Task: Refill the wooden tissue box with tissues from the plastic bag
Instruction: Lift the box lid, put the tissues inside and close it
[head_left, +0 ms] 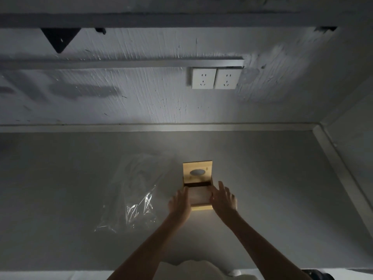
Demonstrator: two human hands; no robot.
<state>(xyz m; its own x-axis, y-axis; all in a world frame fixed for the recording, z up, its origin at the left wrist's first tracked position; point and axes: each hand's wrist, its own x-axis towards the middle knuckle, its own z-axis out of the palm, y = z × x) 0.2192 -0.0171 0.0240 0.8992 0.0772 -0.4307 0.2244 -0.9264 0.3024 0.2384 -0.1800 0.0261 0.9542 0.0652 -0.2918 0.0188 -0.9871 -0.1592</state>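
Fingers (221, 186) of the right hand (223, 201) are spread and nearly straight. The forefinger reaches toward the raised lid, and the thumb lies against the right rim of the wooden tissue box (198, 207). Opposite them, the fingers of the left hand (179, 201) lie close together and extended along the box's left wall. Whether that thumb hooks over the edge cannot be told in the dim light. Neither hand pinches anything, and both bare forearms run down to the bottom edge of the view.

Between the two hands the box stands open on the grey table (272, 188), right of centre. Its lid (197, 172), with an oval slot, is tipped up at the far side, and a dark gap shows below it. A pale surface fills the box's opening; whether it is tissue cannot be made out.

Just left of the box lies the clear plastic bag (137, 190), crumpled and glinting, with white contents showing faintly through its far part. It sits near the left hand without touching it.

Behind the table, a rough white wall carries a double socket (215, 78) under a grey rail, and a black triangular bracket (59, 38) sits higher on the left.
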